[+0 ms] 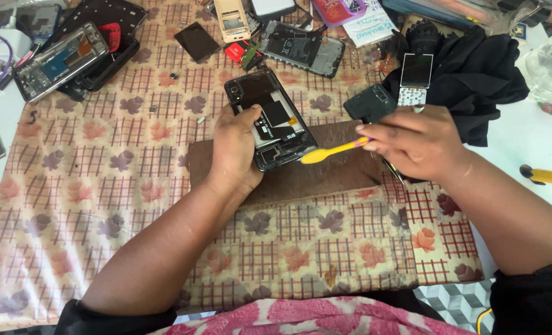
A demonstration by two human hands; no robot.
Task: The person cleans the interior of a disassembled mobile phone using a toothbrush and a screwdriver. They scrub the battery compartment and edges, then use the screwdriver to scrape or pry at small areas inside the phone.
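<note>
My left hand point(235, 149) grips an opened black phone point(269, 118) with its back cover off and its inner boards showing. The phone lies tilted over a brown wooden board point(325, 177) on the checked floral cloth point(102, 186). My right hand point(415, 139) holds a yellow toothbrush point(332, 151) by its handle. The brush head touches the phone's lower right corner.
Several dismantled phones and frames lie along the far edge: a silver-edged one point(58, 59) at the left, another open frame point(300, 48) at the top middle. A black cloth point(468, 74) and a small keypad phone point(415, 77) sit at the right. A yellow-handled tool point(549, 177) rests far right.
</note>
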